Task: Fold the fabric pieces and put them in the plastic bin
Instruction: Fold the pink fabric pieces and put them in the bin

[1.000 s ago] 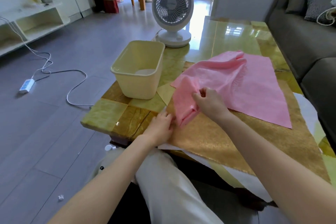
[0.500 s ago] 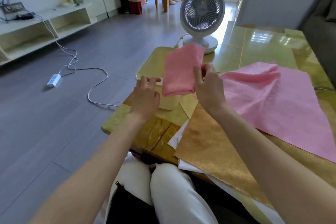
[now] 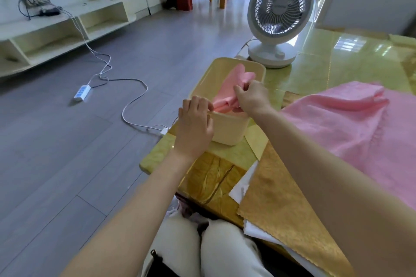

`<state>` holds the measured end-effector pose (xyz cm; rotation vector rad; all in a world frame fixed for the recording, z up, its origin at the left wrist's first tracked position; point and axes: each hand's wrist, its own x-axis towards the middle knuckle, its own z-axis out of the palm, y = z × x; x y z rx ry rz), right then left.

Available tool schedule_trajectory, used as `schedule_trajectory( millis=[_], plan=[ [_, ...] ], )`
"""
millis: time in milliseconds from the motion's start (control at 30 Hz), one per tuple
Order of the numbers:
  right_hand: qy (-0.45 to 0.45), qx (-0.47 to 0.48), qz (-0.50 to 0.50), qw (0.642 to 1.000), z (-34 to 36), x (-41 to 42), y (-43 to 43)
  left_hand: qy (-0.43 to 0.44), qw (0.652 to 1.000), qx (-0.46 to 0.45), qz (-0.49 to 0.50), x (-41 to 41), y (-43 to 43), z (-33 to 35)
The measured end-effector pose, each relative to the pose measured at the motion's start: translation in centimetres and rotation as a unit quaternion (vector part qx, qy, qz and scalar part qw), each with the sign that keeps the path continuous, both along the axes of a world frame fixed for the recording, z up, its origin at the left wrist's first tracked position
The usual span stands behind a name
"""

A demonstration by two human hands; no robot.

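The person wears off-white trousers [image 3: 225, 252] (black fabric [image 3: 157, 264] at the lap) and has bare forearms [image 3: 144, 198].

Folded pink piece [image 3: 227, 87] sits behind the near wall of the plastic bin [image 3: 227, 128], lower half out of sight; right hand [image 3: 252, 99] grips and covers its near end; left hand [image 3: 194, 123] curls at the rim, on cloth or plastic, can't tell; big pink sheet [image 3: 351, 126] runs off the right edge; gold sheet [image 3: 281, 198] runs off the bottom; white piece [image 3: 242, 186] is mostly buried under it.
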<state>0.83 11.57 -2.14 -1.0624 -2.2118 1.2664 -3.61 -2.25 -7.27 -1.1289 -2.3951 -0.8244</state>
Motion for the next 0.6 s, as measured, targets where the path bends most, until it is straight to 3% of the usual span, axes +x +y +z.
schedule_trajectory(
  millis=[100,200,267,367,500,600],
  plan=[
    [-0.048,-0.004,0.015,0.999,-0.1,-1.0,0.2,0.005,1.000,-0.001,-0.005,-0.2,0.1,-0.2],
    [-0.193,0.124,0.029,0.973,0.4,-1.4,0.0,0.000,1.000,0.006,-0.005,-0.3,0.1,-0.3],
    [-0.237,0.206,0.038,0.949,0.7,-1.2,-0.4,-0.002,1.000,0.000,-0.005,-0.3,0.1,-0.3],
    [-0.191,0.244,0.040,0.950,0.4,0.1,-0.6,-0.005,1.000,-0.007,-0.003,-0.1,0.1,-0.2],
    [-0.045,0.233,-0.003,0.971,-0.9,3.7,-1.1,-0.019,1.000,0.004,0.011,1.6,0.5,0.2],
    [-0.003,0.243,-0.031,0.969,-2.7,7.4,-1.0,-0.033,0.998,0.022,-0.052,4.6,1.6,-0.2]
  ],
)
